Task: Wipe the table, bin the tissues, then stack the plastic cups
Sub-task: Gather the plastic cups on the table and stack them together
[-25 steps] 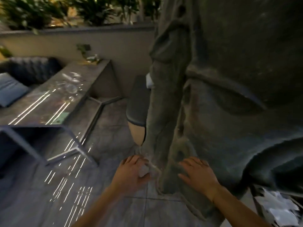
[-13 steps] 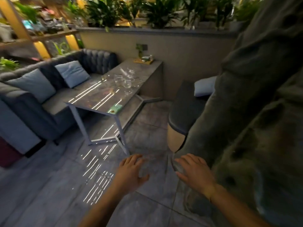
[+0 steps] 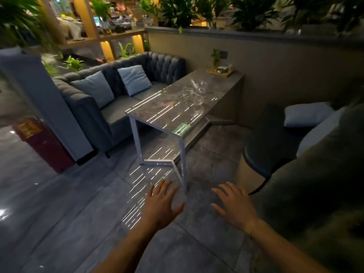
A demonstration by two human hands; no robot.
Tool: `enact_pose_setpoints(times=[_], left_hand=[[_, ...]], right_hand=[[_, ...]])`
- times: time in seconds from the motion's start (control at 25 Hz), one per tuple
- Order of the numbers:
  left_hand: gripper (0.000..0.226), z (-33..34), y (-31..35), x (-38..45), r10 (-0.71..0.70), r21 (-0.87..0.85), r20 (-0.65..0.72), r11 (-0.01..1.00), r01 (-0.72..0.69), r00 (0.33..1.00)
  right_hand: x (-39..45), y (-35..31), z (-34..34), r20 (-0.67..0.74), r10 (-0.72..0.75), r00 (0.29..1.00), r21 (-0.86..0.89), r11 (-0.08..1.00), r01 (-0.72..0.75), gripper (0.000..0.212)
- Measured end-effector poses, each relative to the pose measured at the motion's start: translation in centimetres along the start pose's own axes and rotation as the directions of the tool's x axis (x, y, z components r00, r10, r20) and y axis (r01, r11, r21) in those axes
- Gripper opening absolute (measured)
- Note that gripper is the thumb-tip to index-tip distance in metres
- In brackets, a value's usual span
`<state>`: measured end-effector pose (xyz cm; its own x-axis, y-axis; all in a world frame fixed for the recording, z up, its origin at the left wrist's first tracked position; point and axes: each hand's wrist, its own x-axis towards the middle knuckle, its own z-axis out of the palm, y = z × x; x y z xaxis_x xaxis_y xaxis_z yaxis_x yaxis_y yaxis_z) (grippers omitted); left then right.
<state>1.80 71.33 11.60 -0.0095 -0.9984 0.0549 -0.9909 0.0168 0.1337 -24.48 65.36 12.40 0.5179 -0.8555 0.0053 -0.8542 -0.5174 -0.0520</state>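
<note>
Dimly, clear cups (image 3: 194, 95) blur on table (image 3: 149, 119); both hands, left (image 3: 160, 205) and right (image 3: 235, 206), spread empty.

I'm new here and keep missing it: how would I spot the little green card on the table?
Find the long grey table beside the sofa. The green card lies flat at its near right corner, the only coloured thing there; the clear cups sit farther back.

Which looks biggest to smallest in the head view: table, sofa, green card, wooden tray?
1. sofa
2. table, close behind the sofa
3 and 4. green card and wooden tray look alike; the card is nearer, so no ranking.
</note>
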Motion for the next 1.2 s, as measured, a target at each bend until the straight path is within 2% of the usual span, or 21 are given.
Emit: enact_pose_setpoints(times=[0.28,0.64,0.84,1.2], left_hand=[[0.073,1.6,-2.0,3.6,-0.093,0.012,0.073,0.996,0.092,0.993],[0.072,3.2,0.0,14.1,-0.211,-0.012,0.155,0.977,0.215,0.965],[0.069,2.9,2.0,20.5,-0.248,-0.052,0.183,0.964,0.261,0.951],[0.070,3.4,2.2,29.1,-0.217,-0.042,0.236,0.972,0.233,0.947]], right_hand=[[6.6,1.2,0.8,-0.021,-0.072,0.997,0.052,0.996,0.073,0.051],[16.7,9.3,0.6,-0.021,-0.187,0.982,0.044,0.981,0.188,0.048],[21.8,15.1,0.5,0.060,-0.191,0.980,0.041,0.981,0.189,0.052],[28.2,21.3,-0.3,0.135,-0.132,0.982,0.037,0.991,0.128,0.051]])
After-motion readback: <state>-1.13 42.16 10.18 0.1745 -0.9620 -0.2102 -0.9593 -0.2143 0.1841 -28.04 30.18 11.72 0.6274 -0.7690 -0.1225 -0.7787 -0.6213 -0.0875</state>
